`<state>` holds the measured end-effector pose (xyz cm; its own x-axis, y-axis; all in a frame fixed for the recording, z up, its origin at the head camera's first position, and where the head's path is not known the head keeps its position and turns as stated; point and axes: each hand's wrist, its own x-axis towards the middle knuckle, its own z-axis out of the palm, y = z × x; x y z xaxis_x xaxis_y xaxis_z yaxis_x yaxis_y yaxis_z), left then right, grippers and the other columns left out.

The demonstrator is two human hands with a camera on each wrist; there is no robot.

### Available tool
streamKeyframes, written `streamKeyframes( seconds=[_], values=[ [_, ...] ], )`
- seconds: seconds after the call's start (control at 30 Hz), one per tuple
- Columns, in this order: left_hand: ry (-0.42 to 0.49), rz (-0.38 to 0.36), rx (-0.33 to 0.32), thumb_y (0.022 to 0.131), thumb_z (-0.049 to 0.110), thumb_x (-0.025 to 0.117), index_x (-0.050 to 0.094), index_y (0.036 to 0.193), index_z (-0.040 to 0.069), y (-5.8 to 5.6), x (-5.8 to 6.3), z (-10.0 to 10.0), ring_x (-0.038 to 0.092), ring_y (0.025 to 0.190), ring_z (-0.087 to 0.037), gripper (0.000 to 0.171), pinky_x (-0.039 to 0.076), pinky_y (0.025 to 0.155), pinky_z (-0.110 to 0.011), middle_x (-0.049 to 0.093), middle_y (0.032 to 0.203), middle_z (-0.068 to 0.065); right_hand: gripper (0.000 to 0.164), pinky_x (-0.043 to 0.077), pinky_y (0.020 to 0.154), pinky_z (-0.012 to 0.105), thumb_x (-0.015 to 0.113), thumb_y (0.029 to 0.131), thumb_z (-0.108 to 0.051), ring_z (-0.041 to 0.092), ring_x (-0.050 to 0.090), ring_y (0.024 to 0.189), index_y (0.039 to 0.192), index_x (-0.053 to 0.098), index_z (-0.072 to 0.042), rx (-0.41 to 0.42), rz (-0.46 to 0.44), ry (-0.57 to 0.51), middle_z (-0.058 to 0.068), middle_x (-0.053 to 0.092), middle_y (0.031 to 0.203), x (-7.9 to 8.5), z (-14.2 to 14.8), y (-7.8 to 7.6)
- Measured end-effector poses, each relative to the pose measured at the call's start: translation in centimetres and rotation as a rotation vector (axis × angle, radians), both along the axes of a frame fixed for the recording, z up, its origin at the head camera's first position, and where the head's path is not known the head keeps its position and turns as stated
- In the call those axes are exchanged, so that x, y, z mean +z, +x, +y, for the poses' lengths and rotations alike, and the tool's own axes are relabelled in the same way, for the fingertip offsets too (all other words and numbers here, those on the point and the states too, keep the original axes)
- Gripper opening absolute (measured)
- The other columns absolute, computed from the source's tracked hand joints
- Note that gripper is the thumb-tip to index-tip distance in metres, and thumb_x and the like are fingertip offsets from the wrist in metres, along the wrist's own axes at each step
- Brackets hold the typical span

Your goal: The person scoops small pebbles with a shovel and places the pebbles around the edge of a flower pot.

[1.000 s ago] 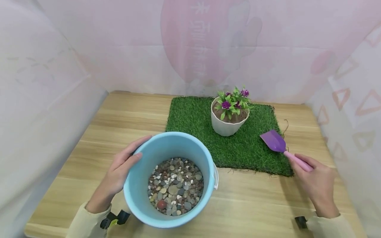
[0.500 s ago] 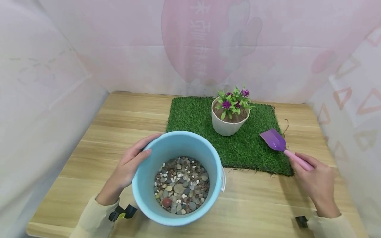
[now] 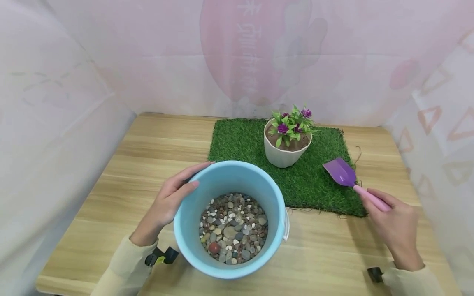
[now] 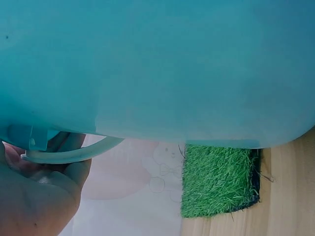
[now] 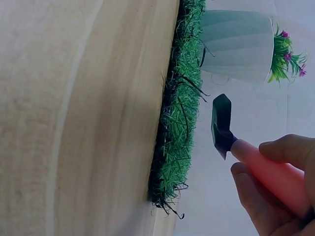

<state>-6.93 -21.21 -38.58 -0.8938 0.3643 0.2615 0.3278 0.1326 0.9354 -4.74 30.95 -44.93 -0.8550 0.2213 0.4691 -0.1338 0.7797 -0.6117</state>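
Observation:
A light blue bucket (image 3: 181, 242) stands on the near middle of the table, with mixed pebbles (image 3: 237, 230) covering its bottom. My left hand (image 3: 168, 201) grips its rim at the left, thumb over the edge and fingers along the outside. In the left wrist view, the bucket's white handle (image 4: 78, 155) crosses in front of that hand's fingers. My right hand (image 3: 396, 222) holds a small shovel by its pink handle (image 3: 372, 198). The shovel's purple blade (image 3: 340, 172) is above the right part of the grass mat, clear of it in the right wrist view (image 5: 221, 120).
A white pot (image 3: 281, 156) with a purple-flowered plant (image 3: 290, 127) stands on the green grass mat (image 3: 237, 139). The wooden table (image 3: 148, 156) is bounded by a pale pink printed cloth (image 3: 166, 82) at the back and sides.
My left hand has shifted the bucket to the right and slightly away from me. The right hand and shovel have stayed nearly still.

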Motion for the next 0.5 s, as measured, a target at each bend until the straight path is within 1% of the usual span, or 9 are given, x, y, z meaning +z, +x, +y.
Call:
streamKeyframes(
  seconds=[0.07, 0.17, 0.27, 0.33, 0.47, 0.5],
  values=[
    [-0.003, -0.002, 0.005, 0.11, 0.002, 0.045, 0.052, 0.154, 0.002, -0.2, 0.1, 0.1, 0.072, 0.123, -0.024, 0.045, 0.07, 0.08, -0.051, 0.057, 0.152, -0.025, 0.033, 0.043, 0.058, -0.007, 0.089, 0.076, -0.004, -0.04, 0.04, 0.082, 0.106, 0.08, 0.005, -0.003, -0.01, 0.0, 0.032, 0.076, 0.095, 0.2, -0.1, 0.0],
    [0.003, -0.02, -0.014, 0.11, 0.003, 0.045, 0.051, 0.154, 0.001, -0.5, 0.1, 0.2, 0.071, 0.124, -0.027, 0.045, 0.07, 0.081, -0.052, 0.055, 0.155, -0.024, 0.032, 0.044, 0.053, -0.004, 0.089, 0.079, -0.005, -0.04, 0.041, 0.08, 0.108, 0.08, 0.005, -0.006, -0.037, -0.004, 0.032, 0.076, 0.097, 0.4, -0.1, 0.1],
    [0.007, -0.04, -0.045, 0.11, 0.004, 0.045, 0.051, 0.155, 0.001, -0.9, 0.0, 0.3, 0.07, 0.125, -0.034, 0.045, 0.069, 0.082, -0.054, 0.055, 0.156, -0.024, 0.032, 0.044, 0.051, -0.003, 0.089, 0.079, -0.005, -0.04, 0.04, 0.08, 0.108, 0.08, 0.004, -0.009, -0.053, 0.002, 0.032, 0.076, 0.098, 0.5, -0.1, 0.3],
    [0.006, -0.052, -0.058, 0.111, 0.006, 0.045, 0.051, 0.155, 0.003, -1.2, 0.1, 0.4, 0.071, 0.122, -0.038, 0.045, 0.07, 0.081, -0.054, 0.056, 0.155, -0.023, 0.033, 0.044, 0.053, -0.005, 0.09, 0.078, -0.005, -0.04, 0.04, 0.08, 0.109, 0.08, 0.003, -0.012, -0.054, 0.0, 0.031, 0.076, 0.099, 0.7, 0.0, 0.3],
    [0.021, -0.066, -0.086, 0.11, 0.007, 0.046, 0.051, 0.155, 0.002, -1.8, 0.2, 0.7, 0.069, 0.12, -0.047, 0.045, 0.07, 0.08, -0.056, 0.057, 0.153, -0.023, 0.034, 0.043, 0.065, -0.01, 0.091, 0.077, -0.004, -0.041, 0.04, 0.084, 0.109, 0.08, 0.003, -0.005, -0.022, 0.003, 0.03, 0.076, 0.098, 1.1, -0.1, 0.1],
    [0.027, -0.072, -0.094, 0.11, 0.007, 0.046, 0.051, 0.155, 0.002, -2.0, 0.3, 0.7, 0.069, 0.121, -0.048, 0.045, 0.069, 0.08, -0.057, 0.057, 0.153, -0.023, 0.034, 0.042, 0.07, -0.011, 0.091, 0.076, -0.004, -0.041, 0.041, 0.085, 0.108, 0.08, 0.003, 0.002, -0.008, 0.004, 0.029, 0.076, 0.098, 1.2, -0.2, 0.1]
  ],
)
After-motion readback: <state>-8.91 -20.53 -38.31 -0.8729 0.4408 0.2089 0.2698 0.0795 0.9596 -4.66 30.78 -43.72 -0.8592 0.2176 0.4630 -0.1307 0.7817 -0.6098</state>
